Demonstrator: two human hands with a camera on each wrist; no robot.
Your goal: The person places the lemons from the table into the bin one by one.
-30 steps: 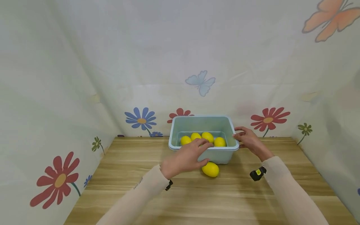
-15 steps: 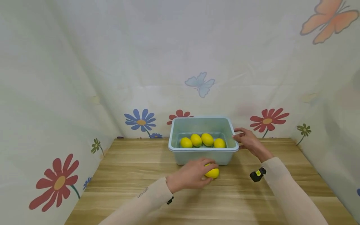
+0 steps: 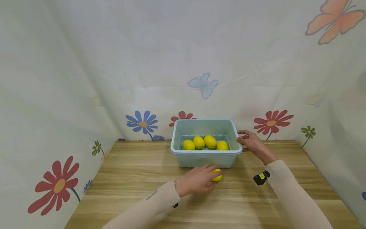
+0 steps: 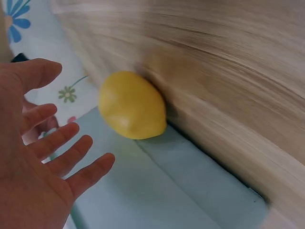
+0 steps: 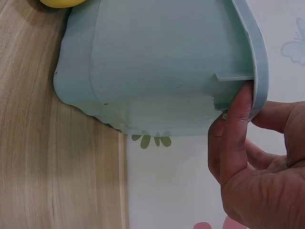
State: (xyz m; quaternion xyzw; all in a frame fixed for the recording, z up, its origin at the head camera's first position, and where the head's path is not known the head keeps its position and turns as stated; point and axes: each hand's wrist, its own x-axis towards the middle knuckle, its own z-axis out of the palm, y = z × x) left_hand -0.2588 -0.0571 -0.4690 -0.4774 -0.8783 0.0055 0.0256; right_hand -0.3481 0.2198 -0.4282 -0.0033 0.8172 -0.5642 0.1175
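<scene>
A lemon [image 3: 217,175] lies on the table just in front of a pale blue-green plastic box [image 3: 206,152]. My left hand [image 3: 197,179] is over its left side in the head view, partly covering it. In the left wrist view the fingers are spread and a gap shows between them and the lemon [image 4: 132,105]. My right hand [image 3: 253,144] holds the box's right end; the right wrist view shows the fingers [image 5: 236,136] tucked under the rim, with the thumb on its other side. Several lemons [image 3: 210,142] lie inside the box.
The wood-grain table [image 3: 137,165] meets a pale curtain [image 3: 160,57] printed with flowers and butterflies behind the box and at both sides. Bare wood extends left, right and in front of the box.
My left hand has come down from above the box's front rim to the lemon on the table and shifted slightly right. The right hand keeps its hold on the box.
</scene>
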